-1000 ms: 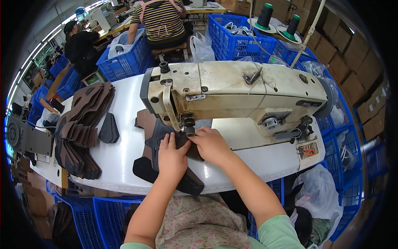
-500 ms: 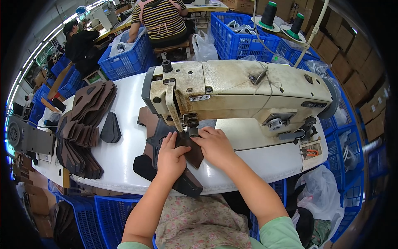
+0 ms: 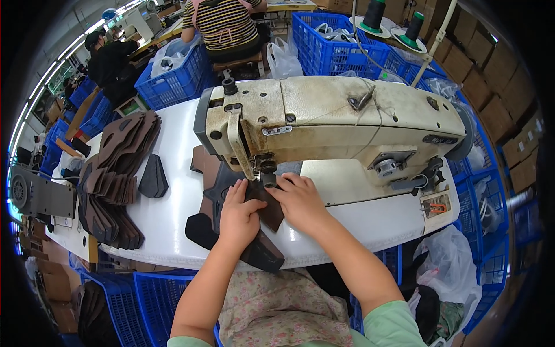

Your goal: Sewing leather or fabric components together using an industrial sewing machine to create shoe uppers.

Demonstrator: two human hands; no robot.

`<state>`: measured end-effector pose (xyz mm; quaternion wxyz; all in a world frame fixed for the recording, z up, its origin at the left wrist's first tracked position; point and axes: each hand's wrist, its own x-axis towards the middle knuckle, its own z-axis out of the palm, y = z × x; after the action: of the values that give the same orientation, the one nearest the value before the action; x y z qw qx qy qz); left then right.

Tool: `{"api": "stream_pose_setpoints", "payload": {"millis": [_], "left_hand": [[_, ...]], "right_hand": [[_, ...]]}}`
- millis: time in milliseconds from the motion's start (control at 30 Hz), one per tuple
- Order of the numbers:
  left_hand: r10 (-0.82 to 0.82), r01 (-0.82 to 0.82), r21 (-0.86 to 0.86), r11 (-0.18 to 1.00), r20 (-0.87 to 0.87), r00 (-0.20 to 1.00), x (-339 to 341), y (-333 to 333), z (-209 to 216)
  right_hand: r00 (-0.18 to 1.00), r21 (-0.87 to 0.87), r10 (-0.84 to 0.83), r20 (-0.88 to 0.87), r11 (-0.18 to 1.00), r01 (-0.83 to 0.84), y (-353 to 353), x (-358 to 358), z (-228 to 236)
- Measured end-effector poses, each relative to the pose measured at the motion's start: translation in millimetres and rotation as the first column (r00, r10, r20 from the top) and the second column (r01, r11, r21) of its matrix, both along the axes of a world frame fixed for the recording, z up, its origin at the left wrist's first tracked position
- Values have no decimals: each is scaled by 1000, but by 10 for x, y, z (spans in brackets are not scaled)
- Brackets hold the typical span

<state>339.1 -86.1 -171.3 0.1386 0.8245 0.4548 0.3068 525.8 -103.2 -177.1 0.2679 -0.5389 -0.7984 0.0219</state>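
A cream-coloured sewing machine (image 3: pixel 341 101) stands on the white table. Under its presser foot lies a dark, many-cornered cut piece (image 3: pixel 263 254) with brown and black faces. My left hand (image 3: pixel 238 215) rests flat on this piece, left of the needle area, with the thumb spread toward the right. My right hand (image 3: pixel 302 203) presses on a brown flap (image 3: pixel 270 215) of it, fingertips close beside the presser foot. Neither hand grips anything. The needle point is hidden by the machine head and fingers.
Piled brown and black cut pieces (image 3: pixel 128 144) lie left on the table, with a small stack of dark pieces (image 3: pixel 153 176) beside them. Blue crates (image 3: pixel 173 81) surround the table. Thread cones (image 3: pixel 374 16) stand behind the machine. Two people sit at the back.
My view has shifted slightly, so the machine appears a little higher. Both hands keep nearly the same place on the piece. The seated person's arm at the back has moved away from the crate.
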Motion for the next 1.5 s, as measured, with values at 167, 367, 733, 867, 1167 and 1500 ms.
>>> {"api": "stream_pose_setpoints", "payload": {"millis": [167,367,733,867,1167,1500], "left_hand": [[-7,7,1,1000,13,1000,-2,32,-18],[-37,37,16,999,25,999,-13,160,-60],[-72,71,31,997,21,997,-23,321,-45],[-80,78,35,996,46,996,-16,356,-19],[-102,102,7,995,111,989,-42,391,-30],[-215,216,5,976,128,968,-85,450,47]], "right_hand": [[1000,-10,-8,4,1000,8,-1,-5,3],[1000,12,-10,-18,1000,10,81,7,-47],[998,69,-3,-68,998,8,238,17,-134],[998,93,-16,-68,995,22,268,4,-158],[996,49,-47,-81,997,52,249,-26,-107],[-154,-532,-537,-829,843,-74,787,564,33]]}}
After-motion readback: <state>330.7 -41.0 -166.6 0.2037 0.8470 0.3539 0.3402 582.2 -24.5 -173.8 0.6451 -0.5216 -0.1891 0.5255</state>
